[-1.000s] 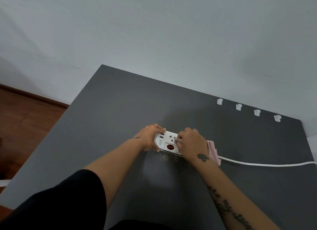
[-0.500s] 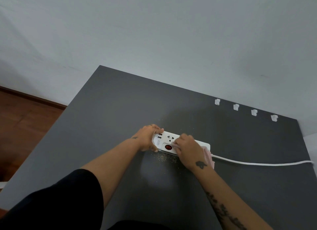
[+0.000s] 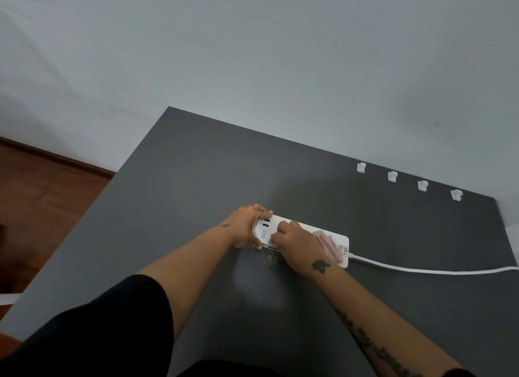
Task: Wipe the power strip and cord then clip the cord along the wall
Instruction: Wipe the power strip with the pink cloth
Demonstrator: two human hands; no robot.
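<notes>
Pale grey wall (image 3: 252,53) fills the upper half of your view, and below it a dark grey tabletop (image 3: 182,180) runs from 11 o'clock down to 5 o'clock, with a strip of reddish wooden floor (image 3: 36,202) showing at 9 o'clock.

Your white power strip (image 3: 309,230) lies flat near the centre of the table, its long axis running from 9 to 3 o'clock. Your left hand (image 3: 244,226) clamps its 9 o'clock end, fingers over the far edge and thumb on the near edge, beside two dark USB ports. Your right hand (image 3: 297,246) presses down on the middle of the strip, fingers curled together over a pink cloth (image 3: 330,243); only the cloth's trailing end shows at 3 o'clock of your knuckles, so you cannot tell how much is bunched beneath the palm. The sockets and any switch are hidden under that hand.

Your white cord (image 3: 421,269) leaves the strip's 3 o'clock end and runs along the table until the frame edge cuts it off. A scatter of fine pale specks (image 3: 269,258) lies on the table just at 6 o'clock of the strip. Four small white cord clips (image 3: 392,176) sit in a row near the table's far edge at 2 o'clock, well apart from the cord; their shape is too small to make out. Your dark sleeve (image 3: 98,329) fills the 7 o'clock corner.
</notes>
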